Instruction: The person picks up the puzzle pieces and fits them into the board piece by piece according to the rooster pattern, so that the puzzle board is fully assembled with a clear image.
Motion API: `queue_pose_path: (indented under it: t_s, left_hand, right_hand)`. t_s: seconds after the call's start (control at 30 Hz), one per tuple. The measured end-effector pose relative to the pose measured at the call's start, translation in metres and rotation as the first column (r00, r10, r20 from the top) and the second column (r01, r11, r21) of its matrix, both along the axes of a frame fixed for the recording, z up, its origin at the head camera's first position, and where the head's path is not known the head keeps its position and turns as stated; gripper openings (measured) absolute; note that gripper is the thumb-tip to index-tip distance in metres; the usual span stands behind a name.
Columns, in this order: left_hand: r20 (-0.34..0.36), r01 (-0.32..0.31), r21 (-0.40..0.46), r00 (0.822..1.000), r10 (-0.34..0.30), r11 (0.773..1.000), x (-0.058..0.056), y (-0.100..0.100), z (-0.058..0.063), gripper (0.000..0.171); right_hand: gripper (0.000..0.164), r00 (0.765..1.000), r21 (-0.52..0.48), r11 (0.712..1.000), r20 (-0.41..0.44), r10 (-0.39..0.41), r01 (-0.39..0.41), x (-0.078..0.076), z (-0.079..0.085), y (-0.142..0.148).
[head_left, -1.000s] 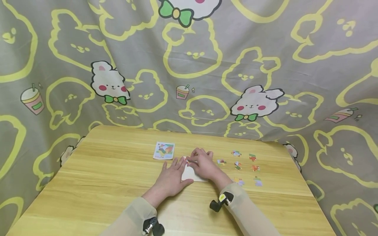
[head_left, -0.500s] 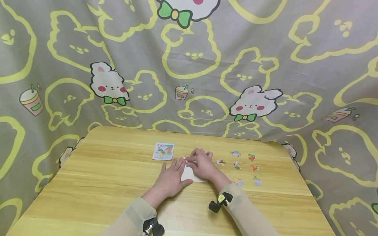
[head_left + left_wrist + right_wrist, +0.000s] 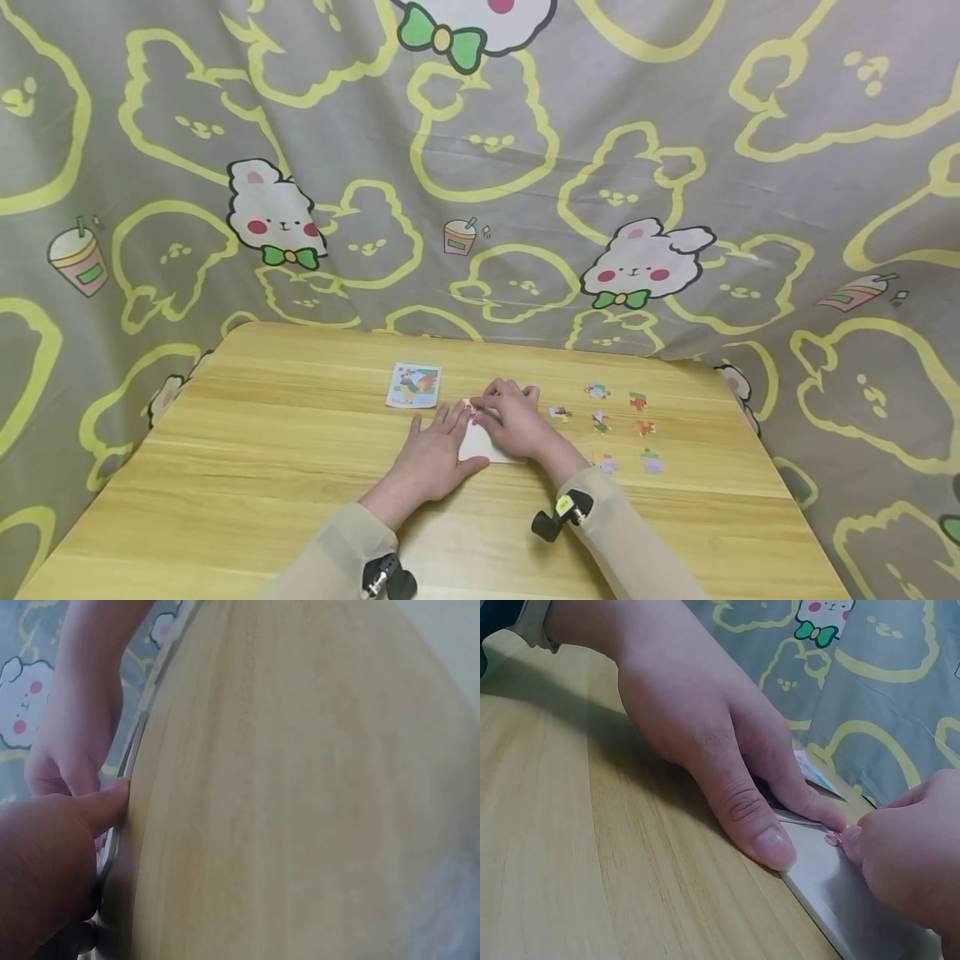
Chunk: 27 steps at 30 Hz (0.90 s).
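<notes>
A white puzzle board [image 3: 476,446] lies near the middle of the wooden table. My left hand [image 3: 433,457] rests along its left side, fingers mostly straight and spread, with the thumb on the board's near edge. At the far left corner of the board sits a small jigsaw puzzle piece [image 3: 468,407] with red on it. The thumb and fingertips of my right hand [image 3: 516,419] are curled onto that piece, seen also in the right wrist view as a puzzle piece [image 3: 832,838] mostly covered by fingers. The left wrist view shows the board only edge-on.
Several loose puzzle pieces [image 3: 601,422] lie spread on the table right of the board. A square picture card [image 3: 414,385] with a rooster lies at the back left. A grey patterned curtain [image 3: 517,208] hangs behind the table [image 3: 247,467].
Both hands stay in place at the board, with only slight finger movement at the piece. The head view has shifted slightly.
</notes>
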<state>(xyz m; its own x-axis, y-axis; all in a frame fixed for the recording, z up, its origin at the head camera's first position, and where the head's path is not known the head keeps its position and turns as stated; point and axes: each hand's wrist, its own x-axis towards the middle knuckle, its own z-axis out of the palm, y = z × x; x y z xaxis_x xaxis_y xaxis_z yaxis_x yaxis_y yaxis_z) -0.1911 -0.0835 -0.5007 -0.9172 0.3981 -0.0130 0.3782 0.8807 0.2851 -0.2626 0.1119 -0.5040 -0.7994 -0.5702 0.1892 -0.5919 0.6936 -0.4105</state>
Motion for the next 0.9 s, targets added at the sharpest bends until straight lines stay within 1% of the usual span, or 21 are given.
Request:
queue_pose_path:
  t_s: [0.3,0.53,0.7,0.9]
  left_hand:
    - [0.003,0.000,-0.005,1.000,0.000,1.000,0.000,0.000,0.000,0.089]
    - [0.010,-0.003,-0.004,1.000,0.003,1.000,0.001,0.000,0.002,0.089]
    - [0.018,-0.007,0.001,1.000,0.007,1.000,0.001,-0.001,0.003,0.088]
    - [0.023,-0.008,0.008,1.000,0.008,1.000,0.000,-0.001,0.002,0.088]
  right_hand:
    - [0.036,1.000,0.010,1.000,0.023,0.017,-0.017,0.000,0.001,0.002]
    - [0.037,0.999,-0.053,0.998,0.026,0.020,-0.019,0.001,0.010,0.007]
    - [0.039,0.999,-0.074,0.997,0.031,0.014,-0.012,0.001,0.015,0.015]
    - [0.044,0.997,-0.064,0.998,0.077,0.007,-0.002,0.002,0.023,0.032]
